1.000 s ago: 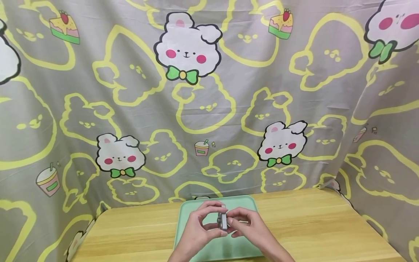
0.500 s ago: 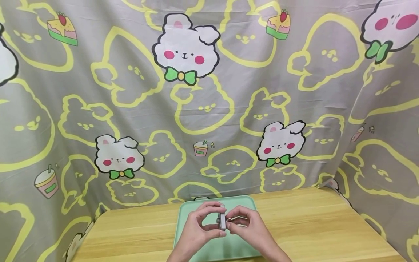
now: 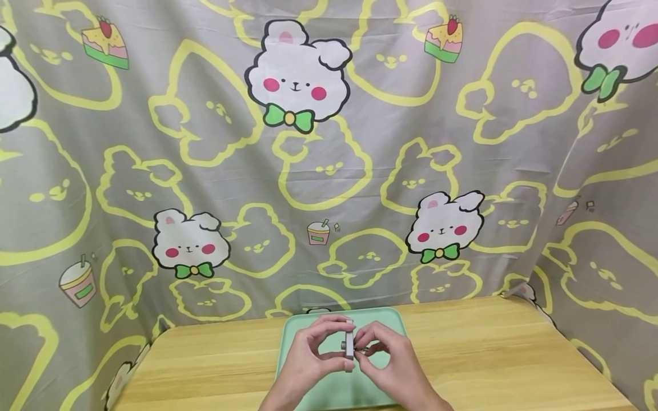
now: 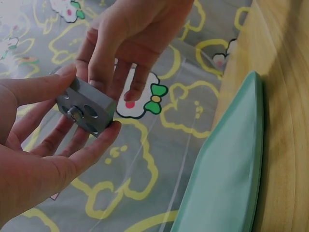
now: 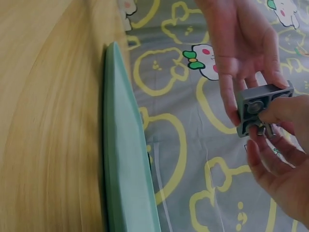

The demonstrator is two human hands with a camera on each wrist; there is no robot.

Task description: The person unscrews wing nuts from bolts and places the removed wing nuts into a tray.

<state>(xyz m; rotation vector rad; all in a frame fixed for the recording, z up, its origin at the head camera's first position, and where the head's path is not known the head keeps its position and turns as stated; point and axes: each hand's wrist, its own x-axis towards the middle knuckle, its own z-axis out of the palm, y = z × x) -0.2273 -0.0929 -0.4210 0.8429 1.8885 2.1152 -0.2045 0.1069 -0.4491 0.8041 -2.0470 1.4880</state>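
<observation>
Before me, a yellow-toned wood-grain table (image 3: pixel 488 354) carries a mint-green tray (image 3: pixel 336 391) near the middle of its top, the tray's far corners rounded and its edge turned up in a low rim.

The block (image 4: pixel 94 99) is grey, the tray (image 3: pixel 341 397) mint green, the table (image 3: pixel 488 342) yellow-brown with wood grain. The grey cloth (image 3: pixel 370 142) bears yellow outlines (image 3: pixel 191 47), white pink-cheeked rabbits (image 3: pixel 298 68) with green bows (image 3: pixel 289 118) and, up top, 2 yellow-pink-green cakes (image 3: pixel 106 48).

The head view looked forward and down from farther off; both wrist views, closer in and tilted sideways, shared the block (image 4: pixel 99 102), tray (image 4: pixel 227 159) and table (image 4: pixel 285 145).
</observation>
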